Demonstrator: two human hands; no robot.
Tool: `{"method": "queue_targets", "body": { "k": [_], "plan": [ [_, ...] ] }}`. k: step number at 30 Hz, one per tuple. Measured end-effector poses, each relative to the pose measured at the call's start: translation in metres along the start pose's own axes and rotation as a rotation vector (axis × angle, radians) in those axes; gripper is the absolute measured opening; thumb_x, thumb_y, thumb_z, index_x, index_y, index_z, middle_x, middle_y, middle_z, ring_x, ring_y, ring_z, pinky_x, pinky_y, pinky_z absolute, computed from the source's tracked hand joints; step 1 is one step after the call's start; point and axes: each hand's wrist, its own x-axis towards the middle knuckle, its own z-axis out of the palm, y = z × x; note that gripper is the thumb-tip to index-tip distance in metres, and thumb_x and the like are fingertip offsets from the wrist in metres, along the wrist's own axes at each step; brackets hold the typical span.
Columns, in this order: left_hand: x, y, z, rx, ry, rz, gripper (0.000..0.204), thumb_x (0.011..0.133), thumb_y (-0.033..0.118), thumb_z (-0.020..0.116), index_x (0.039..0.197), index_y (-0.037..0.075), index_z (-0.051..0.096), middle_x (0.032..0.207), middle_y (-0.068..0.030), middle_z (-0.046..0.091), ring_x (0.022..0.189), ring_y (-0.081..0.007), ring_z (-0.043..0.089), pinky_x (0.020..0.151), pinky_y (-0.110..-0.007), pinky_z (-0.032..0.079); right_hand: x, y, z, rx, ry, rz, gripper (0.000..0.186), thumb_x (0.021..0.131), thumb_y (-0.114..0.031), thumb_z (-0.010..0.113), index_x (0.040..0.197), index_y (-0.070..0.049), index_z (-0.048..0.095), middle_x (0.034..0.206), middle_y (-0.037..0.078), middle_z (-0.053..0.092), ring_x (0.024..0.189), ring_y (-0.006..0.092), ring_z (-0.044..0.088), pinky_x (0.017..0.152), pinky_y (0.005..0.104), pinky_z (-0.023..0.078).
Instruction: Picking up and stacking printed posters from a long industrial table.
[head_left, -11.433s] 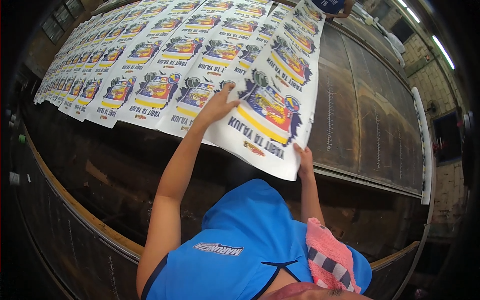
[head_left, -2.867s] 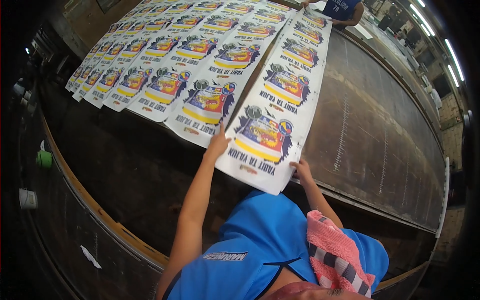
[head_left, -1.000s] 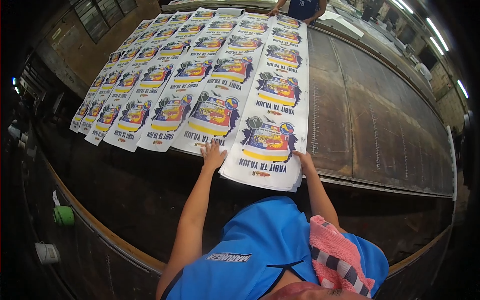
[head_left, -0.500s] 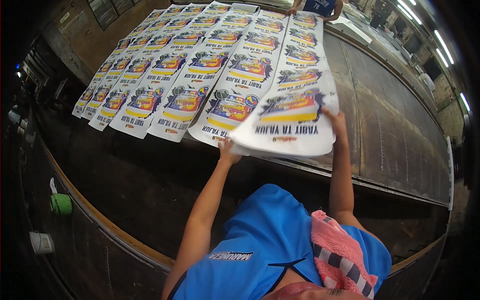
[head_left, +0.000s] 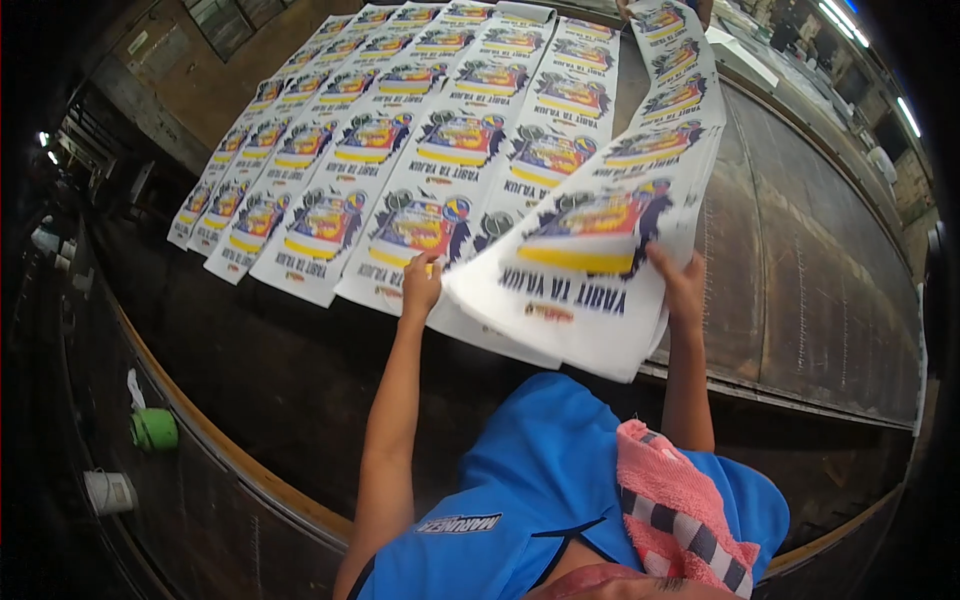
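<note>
A long white strip (head_left: 570, 275) with repeated colourful prints is lifted off the long dark table, its near end hanging over the edge toward me. My right hand (head_left: 684, 285) grips its right side, thumb on the printed face. At its near left corner, my left hand (head_left: 421, 285) has its fingers curled together at the edge, above another strip (head_left: 410, 235) lying flat. The far end of the lifted strip is raised by another person's hand (head_left: 626, 10), partly cut off at the top.
Several matching strips lie side by side across the table's left part. To the right stretches the dark, scuffed tabletop (head_left: 800, 260). A green container (head_left: 154, 429) and a white bucket (head_left: 110, 492) stand at lower left. A pink towel (head_left: 670, 500) hangs over my shoulder.
The lifted strip has come nearer to me, and its far end has moved right and up, uncovering table beside the neighbouring strip. Both my hands moved with it; the view shifted slightly.
</note>
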Motion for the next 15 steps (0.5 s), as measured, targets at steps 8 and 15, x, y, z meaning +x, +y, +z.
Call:
{"method": "queue_targets", "body": {
  "k": [8,15],
  "plan": [
    [0.024,-0.111,-0.045,0.507,-0.239,-0.267,0.075,0.091,0.047,0.059,0.148,0.006,0.035,0.16,-0.0174,0.02,0.148,-0.0406,0.013,0.107,-0.076,0.016,-0.022,0.037,0.018,0.113,0.016,0.211,0.025,0.083,-0.008,0.076,0.105,0.003,0.069,0.097,0.007,0.072,0.082,0.0124,0.066,0.076,0.0273,0.053],
    [0.032,-0.096,-0.05,0.614,-0.427,-0.303,0.082,0.09,0.051,0.06,0.151,0.005,0.03,0.159,-0.0176,0.023,0.147,-0.0403,0.018,0.111,-0.07,0.014,-0.029,0.088,0.023,0.165,0.094,0.471,0.029,0.084,-0.01,0.077,0.108,0.003,0.067,0.097,0.009,0.072,0.083,0.0148,0.068,0.076,0.0294,0.055]
  ]
}}
